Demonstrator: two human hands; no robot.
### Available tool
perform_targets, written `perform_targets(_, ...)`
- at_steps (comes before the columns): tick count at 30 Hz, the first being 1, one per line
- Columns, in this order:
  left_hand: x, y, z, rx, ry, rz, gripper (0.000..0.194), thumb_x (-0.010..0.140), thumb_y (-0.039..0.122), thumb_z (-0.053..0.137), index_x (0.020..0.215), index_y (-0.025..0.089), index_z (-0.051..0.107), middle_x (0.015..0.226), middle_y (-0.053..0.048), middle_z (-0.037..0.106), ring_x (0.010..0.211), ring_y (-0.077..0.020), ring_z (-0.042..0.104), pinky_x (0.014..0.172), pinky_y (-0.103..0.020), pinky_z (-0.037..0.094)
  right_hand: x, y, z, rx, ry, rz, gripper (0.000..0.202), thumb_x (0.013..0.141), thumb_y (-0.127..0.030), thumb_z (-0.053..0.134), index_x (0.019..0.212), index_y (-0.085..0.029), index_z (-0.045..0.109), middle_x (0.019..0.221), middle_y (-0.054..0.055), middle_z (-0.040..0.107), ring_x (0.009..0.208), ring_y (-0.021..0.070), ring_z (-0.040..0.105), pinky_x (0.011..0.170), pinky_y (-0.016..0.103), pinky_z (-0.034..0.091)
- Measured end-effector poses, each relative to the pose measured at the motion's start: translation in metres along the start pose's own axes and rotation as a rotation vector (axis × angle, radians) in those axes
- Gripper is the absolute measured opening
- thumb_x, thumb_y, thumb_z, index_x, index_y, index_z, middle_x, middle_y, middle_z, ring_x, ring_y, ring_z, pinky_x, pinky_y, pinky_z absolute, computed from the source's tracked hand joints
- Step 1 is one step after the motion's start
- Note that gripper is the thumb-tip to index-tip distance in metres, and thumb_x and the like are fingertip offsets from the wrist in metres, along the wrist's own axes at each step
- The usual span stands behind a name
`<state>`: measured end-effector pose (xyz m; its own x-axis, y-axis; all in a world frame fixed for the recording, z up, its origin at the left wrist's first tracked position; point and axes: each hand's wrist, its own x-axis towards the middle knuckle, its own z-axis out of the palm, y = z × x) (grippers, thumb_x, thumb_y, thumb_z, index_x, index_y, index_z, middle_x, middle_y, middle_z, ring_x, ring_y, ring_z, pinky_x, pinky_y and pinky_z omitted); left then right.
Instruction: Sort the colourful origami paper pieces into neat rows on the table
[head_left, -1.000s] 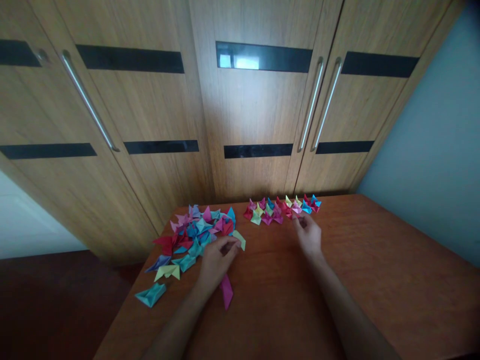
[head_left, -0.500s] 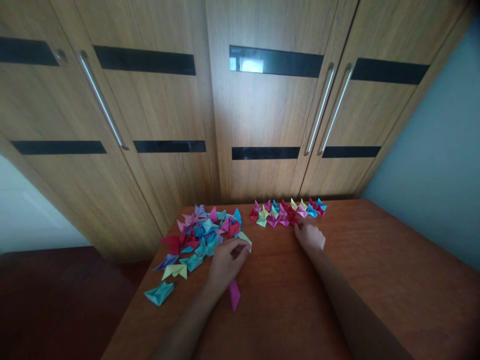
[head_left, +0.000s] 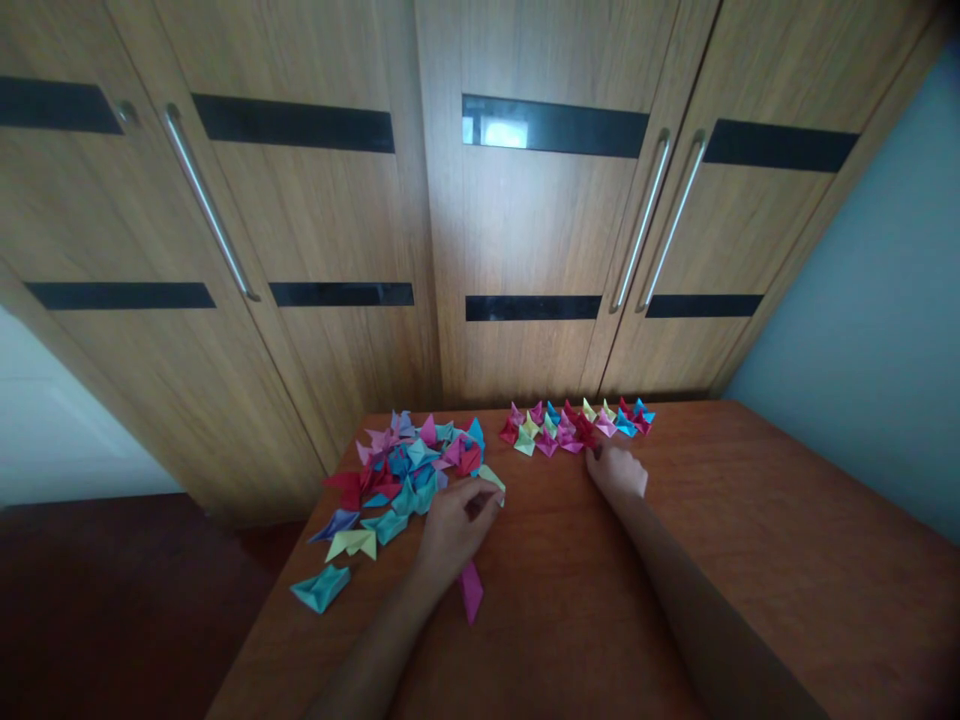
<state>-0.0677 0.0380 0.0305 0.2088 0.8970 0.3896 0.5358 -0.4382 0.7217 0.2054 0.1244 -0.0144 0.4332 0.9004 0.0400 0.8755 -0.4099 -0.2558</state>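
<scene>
Leftward along the two rows of folded origami pieces (head_left: 549,436), the right hand (head_left: 621,475) has been shifted over the last second, from beside the pink piece (head_left: 606,424) to the near side of the red piece (head_left: 584,430). Its fingers are curled inward, with the tips brought up against or just beside the red piece; whether anything is grasped by them cannot be told, as the tips are partly hidden.

By the left hand (head_left: 459,520), the pale yellow-green piece (head_left: 489,477) is held pinched between the fingers, near the right edge of the mixed pile (head_left: 418,455) of coloured pieces. Below that hand, one end of the magenta piece (head_left: 472,597) is covered, while its other end is left exposed on the desk (head_left: 577,610). At the near left of the pile, the light yellow piece (head_left: 352,543) is seen, and closer to the desk's left edge the teal piece (head_left: 321,588) is set apart. Behind the desk, the wooden wardrobe (head_left: 517,230) is seen.
</scene>
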Motion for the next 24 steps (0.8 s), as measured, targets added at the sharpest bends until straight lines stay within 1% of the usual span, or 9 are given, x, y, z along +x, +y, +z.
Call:
perform_targets(7, 0.0, -0.003, 0.001, 0.015, 0.002, 0.014, 0.017, 0.082, 0.025, 0.052, 0.077, 0.019, 0.067, 0.071, -0.001, 0.067, 0.064, -0.0137, 0.059, 0.061, -0.023, 0.044, -0.004, 0.001, -0.001, 0.015, 0.013, -0.014, 0.038, 0.088, -0.047, 0.041, 0.11, -0.023, 0.059, 0.098, 0.012, 0.066, 0.088, 0.0272, 0.065, 0.073, 0.037, 0.048)
perform_targets(14, 0.0, -0.005, 0.001, 0.035, 0.002, 0.013, 0.018, 0.083, 0.025, 0.051, 0.078, 0.019, 0.067, 0.074, -0.001, 0.068, 0.067, -0.0142, 0.06, 0.064, -0.023, 0.044, -0.008, 0.002, -0.003, 0.035, 0.035, -0.024, 0.046, 0.087, -0.054, 0.039, 0.118, -0.022, 0.053, 0.098, 0.013, 0.066, 0.087, 0.03, 0.064, 0.071, 0.04, 0.048)
perform_targets(19, 0.0, -0.006, 0.0, 0.048, -0.009, 0.019, 0.018, 0.083, 0.025, 0.051, 0.078, 0.019, 0.067, 0.073, -0.001, 0.067, 0.067, -0.0143, 0.06, 0.064, -0.024, 0.044, -0.011, 0.0, -0.007, 0.049, 0.021, -0.029, 0.052, 0.086, -0.056, 0.041, 0.126, -0.024, 0.046, 0.101, 0.013, 0.065, 0.089, 0.029, 0.064, 0.073, 0.04, 0.048)
perform_targets(22, 0.0, -0.006, -0.001, 0.039, -0.002, 0.024, 0.018, 0.083, 0.025, 0.051, 0.078, 0.019, 0.067, 0.073, -0.001, 0.068, 0.067, -0.0142, 0.06, 0.064, -0.023, 0.045, -0.014, 0.001, -0.009, 0.068, 0.018, -0.046, 0.052, 0.085, -0.057, 0.041, 0.127, -0.025, 0.045, 0.102, 0.012, 0.065, 0.09, 0.0287, 0.064, 0.072, 0.039, 0.048)
perform_targets(24, 0.0, -0.006, -0.002, 0.037, 0.009, 0.025, 0.018, 0.083, 0.025, 0.051, 0.078, 0.02, 0.067, 0.074, -0.001, 0.068, 0.067, -0.0141, 0.06, 0.063, -0.023, 0.045, -0.016, 0.002, -0.01, 0.075, 0.029, -0.032, 0.052, 0.086, -0.057, 0.04, 0.124, -0.023, 0.047, 0.099, 0.012, 0.066, 0.089, 0.0288, 0.064, 0.072, 0.038, 0.047)
